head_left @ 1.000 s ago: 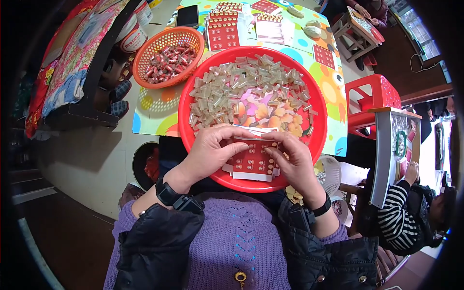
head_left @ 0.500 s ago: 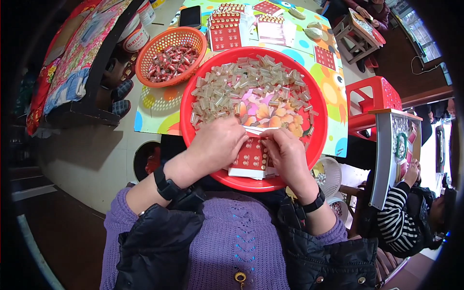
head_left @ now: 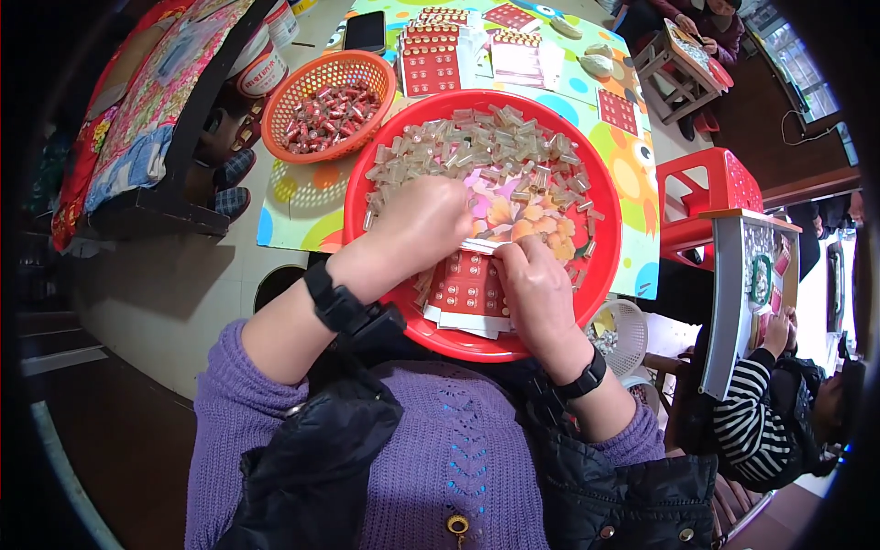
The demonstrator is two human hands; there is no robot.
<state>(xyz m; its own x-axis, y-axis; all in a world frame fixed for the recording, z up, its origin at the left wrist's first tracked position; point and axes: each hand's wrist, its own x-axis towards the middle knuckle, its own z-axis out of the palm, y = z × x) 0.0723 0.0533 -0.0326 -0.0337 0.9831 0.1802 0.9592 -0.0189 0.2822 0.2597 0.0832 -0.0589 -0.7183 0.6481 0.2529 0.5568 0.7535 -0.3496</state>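
A red printed card [head_left: 469,282] with rows of small round marks tops a small stack of white-edged cards at the near side of the big red basin [head_left: 609,234]. Thumb and fingers of my right hand [head_left: 539,295] close on the stack's far right corner. Just beyond the stack's far edge, my left hand [head_left: 423,218] is curled closed. Its fingertips are turned away, so I cannot tell what they pinch. Many short clear plastic tubes [head_left: 440,151] fill the basin's far and left parts, over its flower-printed bottom [head_left: 522,220].
An orange basket [head_left: 275,119] of red-and-clear tubes stands to the left of the basin. Behind lie red card stacks [head_left: 431,69] and a phone [head_left: 365,33]. A red stool [head_left: 706,188] and white basket [head_left: 623,335] are on the right. Other people sit at the right.
My left hand has moved slightly away from me, off the stack's left side, so more of the red card shows. The right hand stays at the corner, and the stack has tilted a little.
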